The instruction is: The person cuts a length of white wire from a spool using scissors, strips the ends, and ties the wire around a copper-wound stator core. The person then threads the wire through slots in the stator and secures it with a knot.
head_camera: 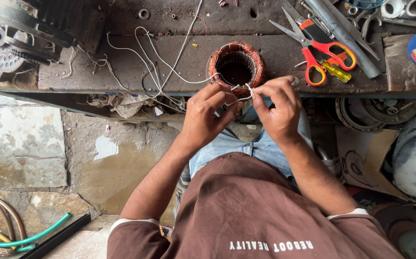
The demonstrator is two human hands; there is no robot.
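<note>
A round motor stator [237, 64] with copper-coloured windings stands on the dark wooden workbench [121, 72], close to its near edge. My left hand [208, 115] and my right hand [277, 105] meet just in front of it. Both pinch a thin white wire [244, 91] between thumb and fingers. That wire runs from the stator's near rim. Longer white wires [155, 62] trail left across the bench top.
Red-handled scissors [320, 55], a yellow-handled screwdriver [335, 71], a metal pipe [344, 36] and other tools lie at the bench's right. A dark motor housing [21, 33] sits at the left. Green and yellow hoses [21, 237] lie on the stone floor.
</note>
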